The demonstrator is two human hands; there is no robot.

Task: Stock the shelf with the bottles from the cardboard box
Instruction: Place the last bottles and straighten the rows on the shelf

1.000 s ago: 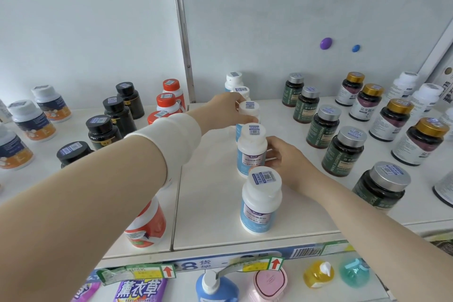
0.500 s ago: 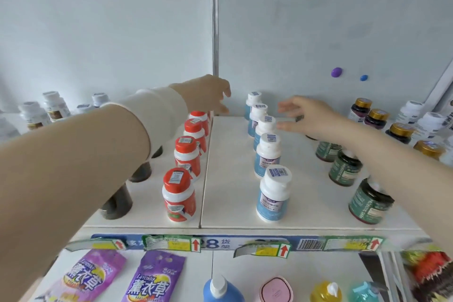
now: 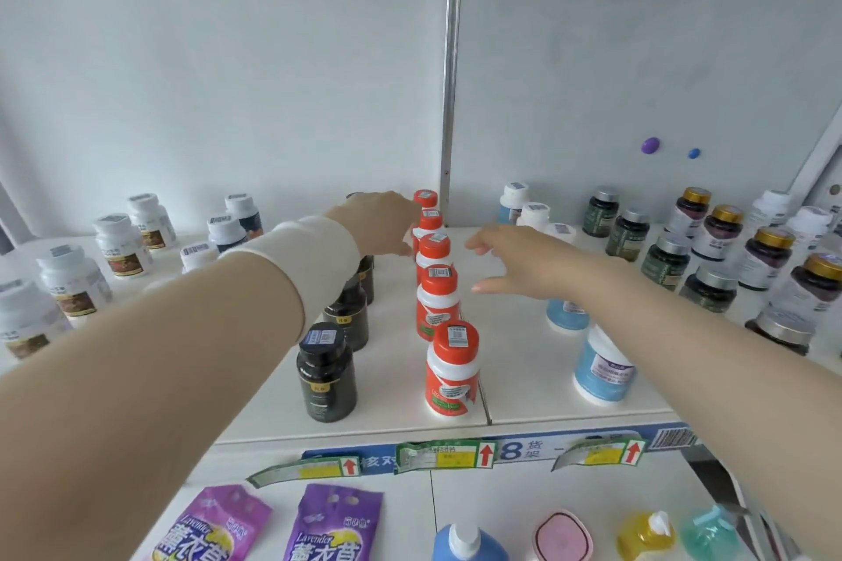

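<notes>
A row of orange-capped bottles (image 3: pixel 452 371) runs back along the white shelf (image 3: pixel 392 396) near the metal divider. My left hand (image 3: pixel 378 221) reaches to the far end of that row, fingers loosely bent beside the bottles, holding nothing. My right hand (image 3: pixel 510 262) hovers open just right of the row, fingers spread. Beneath my right forearm stands a row of white bottles with blue labels (image 3: pixel 603 371). The cardboard box is out of sight.
Black bottles (image 3: pixel 326 371) line up left of the orange row, white-capped bottles (image 3: pixel 68 282) further left. Dark green and gold-capped bottles (image 3: pixel 770 251) fill the right side. Below the price-tag rail (image 3: pixel 439 456) lie purple lavender bags (image 3: pixel 328 524) and pump dispensers (image 3: pixel 647 533).
My view has shifted left. Both hands moved left from the blue-labelled row to the orange-capped row, the right hand now hovering beside it.
</notes>
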